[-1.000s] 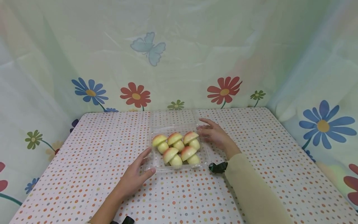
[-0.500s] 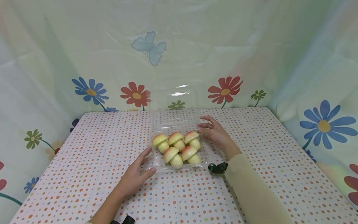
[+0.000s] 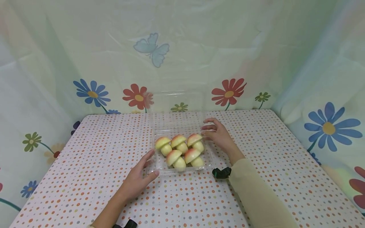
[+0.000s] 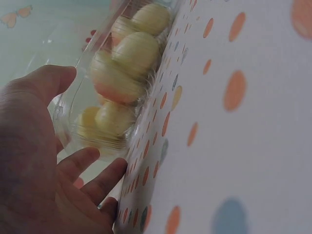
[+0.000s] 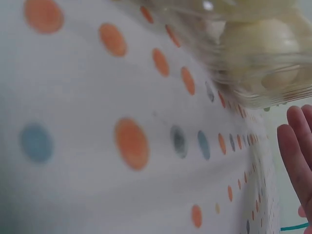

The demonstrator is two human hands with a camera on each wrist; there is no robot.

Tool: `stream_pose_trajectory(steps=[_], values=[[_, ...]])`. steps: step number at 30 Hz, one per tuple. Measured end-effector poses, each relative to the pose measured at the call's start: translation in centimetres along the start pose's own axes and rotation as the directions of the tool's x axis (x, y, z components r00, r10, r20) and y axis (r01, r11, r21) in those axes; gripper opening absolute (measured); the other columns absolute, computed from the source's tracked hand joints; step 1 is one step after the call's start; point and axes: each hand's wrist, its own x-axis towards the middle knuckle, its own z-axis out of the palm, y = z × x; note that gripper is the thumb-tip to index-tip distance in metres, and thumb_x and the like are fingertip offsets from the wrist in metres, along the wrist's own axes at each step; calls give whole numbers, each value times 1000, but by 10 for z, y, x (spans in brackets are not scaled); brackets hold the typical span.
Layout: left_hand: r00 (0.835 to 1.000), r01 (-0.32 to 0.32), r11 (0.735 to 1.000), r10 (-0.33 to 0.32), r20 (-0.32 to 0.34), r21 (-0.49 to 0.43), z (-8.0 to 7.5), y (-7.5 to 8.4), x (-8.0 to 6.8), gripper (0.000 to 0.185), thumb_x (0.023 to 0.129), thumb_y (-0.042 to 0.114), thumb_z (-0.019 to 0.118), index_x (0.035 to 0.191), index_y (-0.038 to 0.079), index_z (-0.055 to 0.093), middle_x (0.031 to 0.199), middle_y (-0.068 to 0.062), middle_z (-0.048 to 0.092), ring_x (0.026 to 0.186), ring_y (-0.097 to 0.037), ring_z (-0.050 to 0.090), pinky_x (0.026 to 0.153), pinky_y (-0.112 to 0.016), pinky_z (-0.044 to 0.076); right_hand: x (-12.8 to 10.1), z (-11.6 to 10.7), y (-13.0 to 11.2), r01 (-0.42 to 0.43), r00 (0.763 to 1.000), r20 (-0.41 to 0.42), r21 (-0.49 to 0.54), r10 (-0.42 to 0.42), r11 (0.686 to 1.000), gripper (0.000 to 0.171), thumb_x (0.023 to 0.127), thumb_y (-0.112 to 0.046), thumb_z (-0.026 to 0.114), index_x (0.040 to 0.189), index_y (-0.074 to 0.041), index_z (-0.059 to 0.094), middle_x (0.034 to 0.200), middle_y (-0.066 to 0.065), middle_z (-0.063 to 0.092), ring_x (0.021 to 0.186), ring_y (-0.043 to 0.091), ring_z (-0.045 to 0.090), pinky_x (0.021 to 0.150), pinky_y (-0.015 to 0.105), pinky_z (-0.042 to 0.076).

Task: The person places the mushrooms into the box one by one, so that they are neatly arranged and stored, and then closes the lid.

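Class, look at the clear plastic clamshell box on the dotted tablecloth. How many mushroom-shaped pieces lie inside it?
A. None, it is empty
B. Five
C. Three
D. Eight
B: the head view shows the clear plastic clamshell box with its lid standing open, holding five mushroom-shaped pieces with pink-and-yellow caps, three in the back row and two in front.

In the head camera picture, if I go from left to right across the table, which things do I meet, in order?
Left hand → clear plastic container with the mushroom-shaped pieces inside → right hand → cream sleeve.
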Motion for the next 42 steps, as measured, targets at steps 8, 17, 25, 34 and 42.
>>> stream_pose_trajectory(steps=[8, 17, 25, 34, 42], values=[[1000, 13, 1000, -13, -9, -7, 1, -1, -1, 81, 99, 38, 70, 165, 33, 23, 170, 8, 29, 151, -32, 41, 118, -68, 32, -8, 1, -6, 79, 995, -32, -276, -92, 958, 35, 105, -15, 61, 139, -8, 56, 132, 24, 64, 113, 38, 68, 89, 45, 62], [1000, 4, 1000, -4, -7, -6, 0, -1, -1, 81, 100, 37, 69, 166, 30, 23, 171, 4, 29, 151, -34, 42, 120, -68, 30, -18, -3, -6, 82, 992, -48, -437, -114, 896, 35, 110, -14, 44, 140, -8, 61, 118, 19, 73, 106, 34, 71, 82, 40, 59], [999, 32, 999, -33, -10, -8, 0, 0, -1, 78, 99, 37, 70, 164, 31, 27, 169, 1, 32, 151, -35, 41, 110, -61, 47, -24, -9, -4, 66, 997, -2, -432, -74, 900, 51, 110, -26, 28, 151, -9, 53, 148, 23, 55, 121, 41, 60, 99, 54, 51], [999, 39, 999, -39, -21, 12, 2, 1, -1, 77, 99, 39, 70, 163, 30, 29, 167, -3, 37, 149, -37, 43, 108, -61, 49, -29, -13, 0, 63, 998, 31, -405, -55, 912, 51, 111, -38, 39, 153, -12, 52, 133, 23, 63, 102, 34, 66, 83, 44, 57], [999, 27, 999, -25, -33, 37, 2, 1, 1, 81, 98, 42, 70, 164, 32, 25, 169, 0, 32, 150, -39, 40, 121, -65, 30, -33, -15, 3, 53, 996, 85, -326, -26, 944, 49, 107, -31, 50, 155, -19, 49, 130, 20, 66, 106, 28, 68, 81, 37, 62]])
